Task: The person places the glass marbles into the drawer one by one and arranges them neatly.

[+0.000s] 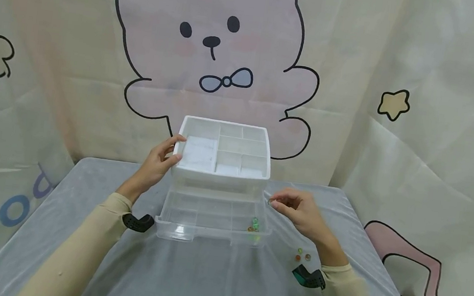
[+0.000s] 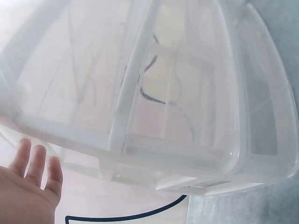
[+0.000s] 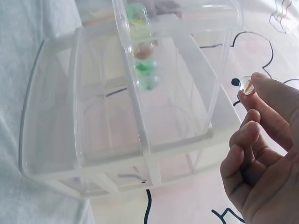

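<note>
1. Nearest the head camera are two cream sleeves, each with a dark wrist strap, reaching forward over a table (image 1: 203, 282) under a sheer grey cloth.
2. The right hand (image 1: 300, 214) hovers just right of the clear drawer (image 1: 210, 221), which is pulled out from the white organizer box (image 1: 223, 153). Its thumb and forefinger pinch one small clear marble (image 1: 270, 202), with the other fingers curled loosely under.
3. The marble is in the air beside the drawer's right rear corner, apart from the plastic.
4. The left hand (image 1: 160, 161) rests on the organizer's left top corner, with fingers nearly straight and laid against the rim; it grips nothing.
5. Count: one organizer with one drawer pulled out; its top tray is divided into several compartments. One marble is in the fingers. A few marbles (image 1: 253, 225), green and amber, sit in the drawer's right front section; their exact number is unclear. Two loose marbles (image 1: 302, 258) lie on the cloth near the right wrist, one reddish and one greenish.
6. The right wrist view shows the marble (image 3: 246, 86) close up at the fingertips (image 3: 268, 91), clear with an orange fleck, and the drawer's marbles (image 3: 142, 51) through the clear wall; the loose pair are outside it.
7. The left wrist view shows only the translucent organizer wall (image 2: 154, 93) and the left hand's (image 2: 25, 191) straight fingers; no marble appears there.
</note>
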`<state>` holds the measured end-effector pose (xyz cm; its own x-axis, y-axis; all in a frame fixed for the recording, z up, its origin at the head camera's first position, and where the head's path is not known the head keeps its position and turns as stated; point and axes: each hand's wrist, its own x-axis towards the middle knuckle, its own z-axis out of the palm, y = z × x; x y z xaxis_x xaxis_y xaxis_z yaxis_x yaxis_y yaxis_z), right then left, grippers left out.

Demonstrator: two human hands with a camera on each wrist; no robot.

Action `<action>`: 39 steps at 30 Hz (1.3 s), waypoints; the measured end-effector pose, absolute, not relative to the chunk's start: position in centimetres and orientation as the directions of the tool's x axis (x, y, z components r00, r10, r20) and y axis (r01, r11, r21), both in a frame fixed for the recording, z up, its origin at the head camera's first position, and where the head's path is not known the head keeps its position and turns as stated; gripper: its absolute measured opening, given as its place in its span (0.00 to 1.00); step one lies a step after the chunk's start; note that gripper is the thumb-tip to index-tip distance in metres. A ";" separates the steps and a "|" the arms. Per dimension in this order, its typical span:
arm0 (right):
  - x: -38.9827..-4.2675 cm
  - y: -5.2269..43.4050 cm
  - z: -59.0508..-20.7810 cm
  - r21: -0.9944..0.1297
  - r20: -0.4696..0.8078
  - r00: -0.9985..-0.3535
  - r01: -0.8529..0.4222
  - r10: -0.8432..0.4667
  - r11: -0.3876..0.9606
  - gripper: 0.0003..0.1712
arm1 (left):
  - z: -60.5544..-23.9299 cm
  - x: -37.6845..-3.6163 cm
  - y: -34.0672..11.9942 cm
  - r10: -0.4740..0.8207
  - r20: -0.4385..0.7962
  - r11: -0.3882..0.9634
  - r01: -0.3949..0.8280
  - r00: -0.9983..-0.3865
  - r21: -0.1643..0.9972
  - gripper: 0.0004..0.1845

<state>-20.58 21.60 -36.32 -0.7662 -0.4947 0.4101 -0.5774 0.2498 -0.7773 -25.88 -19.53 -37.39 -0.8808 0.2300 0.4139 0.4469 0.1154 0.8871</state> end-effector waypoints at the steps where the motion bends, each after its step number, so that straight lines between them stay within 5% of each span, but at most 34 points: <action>1: -20.5 21.4 -36.3 -0.776 0.411 -0.763 -0.580 -0.499 0.247 0.07 | -37.4 -25.8 -19.5 0.229 0.414 0.117 0.447 -0.881 0.887 0.25; 39: -20.7 18.1 -35.8 -0.753 0.358 -0.729 -0.595 -0.584 0.281 0.06 | -37.4 -25.7 -19.7 0.235 0.421 0.145 0.460 -0.876 0.876 0.26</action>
<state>-20.73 18.10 -35.82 -0.7288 -0.5837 0.3580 -0.5947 0.2806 -0.7534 -25.73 -19.65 -37.43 -0.8762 0.2347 0.4210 0.4598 0.1446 0.8762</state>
